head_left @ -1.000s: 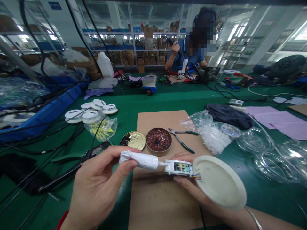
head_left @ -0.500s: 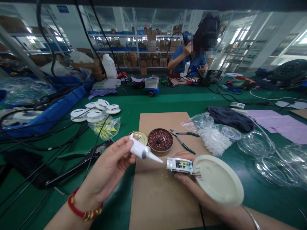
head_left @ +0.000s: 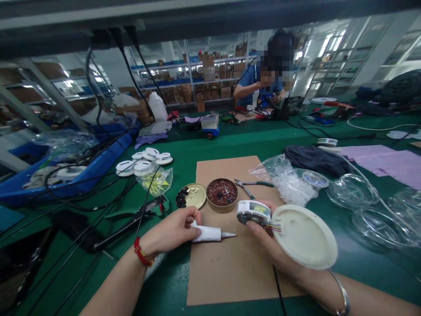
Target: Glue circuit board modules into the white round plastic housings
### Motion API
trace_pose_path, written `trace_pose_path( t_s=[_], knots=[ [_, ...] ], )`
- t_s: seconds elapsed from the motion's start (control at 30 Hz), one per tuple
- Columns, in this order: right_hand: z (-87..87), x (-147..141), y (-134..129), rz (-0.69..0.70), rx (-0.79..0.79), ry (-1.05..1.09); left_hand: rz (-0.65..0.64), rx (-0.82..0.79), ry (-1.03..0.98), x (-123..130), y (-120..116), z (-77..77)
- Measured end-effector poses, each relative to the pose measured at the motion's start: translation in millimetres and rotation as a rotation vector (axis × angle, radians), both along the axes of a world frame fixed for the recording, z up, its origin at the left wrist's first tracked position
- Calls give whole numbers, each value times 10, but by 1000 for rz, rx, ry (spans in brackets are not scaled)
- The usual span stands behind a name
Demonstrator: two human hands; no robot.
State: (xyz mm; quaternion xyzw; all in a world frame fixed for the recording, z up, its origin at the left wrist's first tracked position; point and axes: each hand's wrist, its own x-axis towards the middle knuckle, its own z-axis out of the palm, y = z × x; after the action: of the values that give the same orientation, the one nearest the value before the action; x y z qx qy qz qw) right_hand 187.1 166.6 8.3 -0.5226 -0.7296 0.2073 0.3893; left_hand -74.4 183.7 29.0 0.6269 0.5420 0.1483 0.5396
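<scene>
My left hand (head_left: 179, 230) pinches the back end of a white glue tube (head_left: 208, 234), low over the cardboard; I cannot tell if the tube touches it. The tube's tapered nozzle points right. In my right hand (head_left: 263, 235) is a small white round housing (head_left: 253, 213) with electronics inside, tilted on its side. Coloured wires (head_left: 274, 227) join it to a round cream-white cover (head_left: 305, 237), which hangs over my right wrist. Just beyond the hands stand a round tin (head_left: 222, 195) of dark red grains and a gold lid (head_left: 195, 196) with dark residue.
Under the hands lies a cardboard sheet (head_left: 230, 276). Pliers (head_left: 251, 184), a bag of white pieces (head_left: 294, 186) and clear plastic dishes (head_left: 353, 193) are to the right. On the left are a crimping tool (head_left: 131, 221), white discs (head_left: 143, 166), cables and a blue bin (head_left: 108, 153). A person (head_left: 263, 83) sits opposite.
My left hand has lowered the tube toward the cardboard, its nozzle now nearly level and farther from the housing. My right hand has turned the housing. The view has shifted.
</scene>
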Motion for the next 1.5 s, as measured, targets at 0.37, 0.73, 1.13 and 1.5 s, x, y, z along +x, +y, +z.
trace_pose_path(
  t_s=[0.37, 0.73, 1.13, 1.5],
  knots=[
    [30, -64, -25, 17, 112, 41, 276, 728, 618, -244, 218, -2],
    [-110, -38, 89, -133, 415, -56, -131, 801, 882, -119, 653, 47],
    [-66, -95, 46, 92, 204, 411, -202, 957, 848, 452, 733, 225],
    [-23, -88, 42, 134, 54, 392, -397, 948, 951, 602, 934, 57]
  ],
)
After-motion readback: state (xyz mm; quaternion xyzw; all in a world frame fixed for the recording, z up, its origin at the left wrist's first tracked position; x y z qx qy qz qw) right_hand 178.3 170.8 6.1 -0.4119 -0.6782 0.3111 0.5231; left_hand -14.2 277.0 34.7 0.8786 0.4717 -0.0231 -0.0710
